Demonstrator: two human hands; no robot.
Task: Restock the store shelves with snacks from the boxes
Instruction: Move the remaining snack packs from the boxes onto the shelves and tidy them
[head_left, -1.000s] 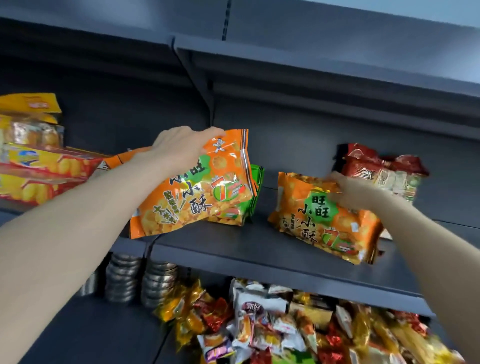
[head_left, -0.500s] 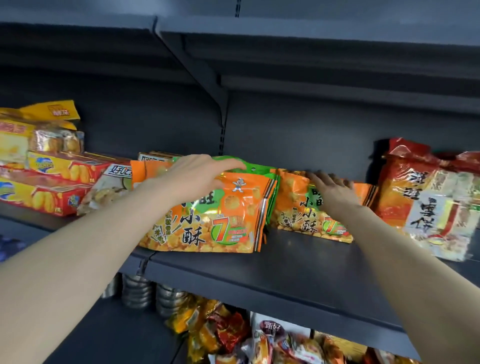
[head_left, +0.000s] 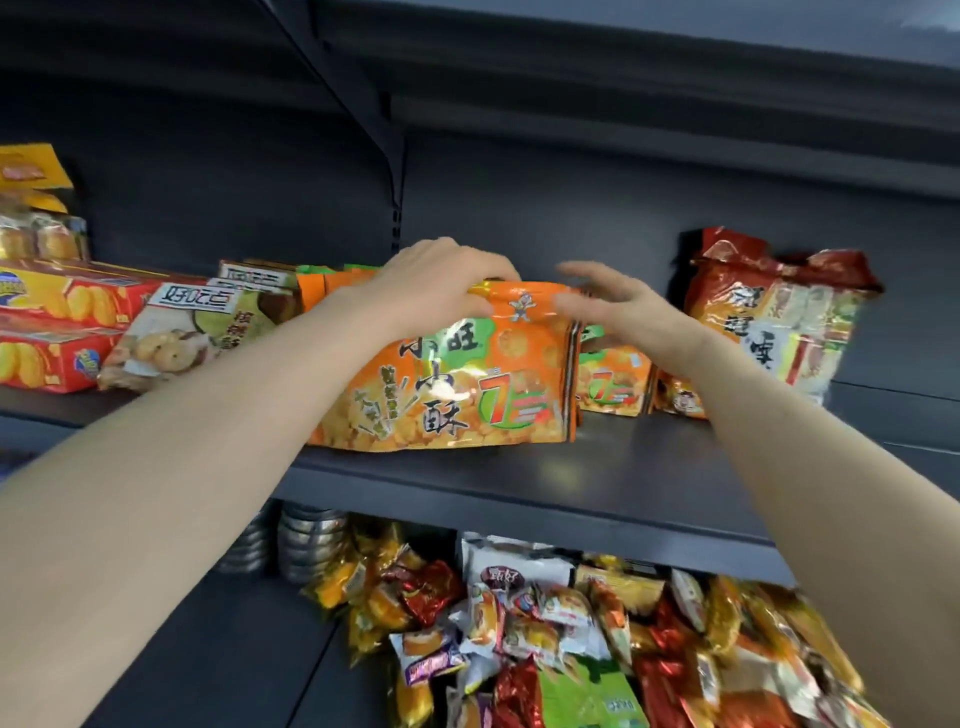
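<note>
Centre of frame: orange snack bag (head_left: 457, 379) stands upright on the dark shelf (head_left: 623, 483), w/ more orange bags behind it & a second one (head_left: 613, 384) just to its right. Left hand (head_left: 436, 283) curls over the bag's top edge, gripping it. Right hand (head_left: 628, 312) is spread, fingers loose, at the top right corner; can't tell if touching. Red bag (head_left: 779, 322) right of frame, cookie boxes (head_left: 57, 332) at left, mixed snacks (head_left: 571, 639) on the lower shelf.

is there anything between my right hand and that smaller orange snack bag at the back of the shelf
Nothing visible stands in between. The right hand hovers open just above the smaller orange bag, which stands behind the front orange bag that the left hand grips by its top edge. The front bag overlaps only its left side.
</note>
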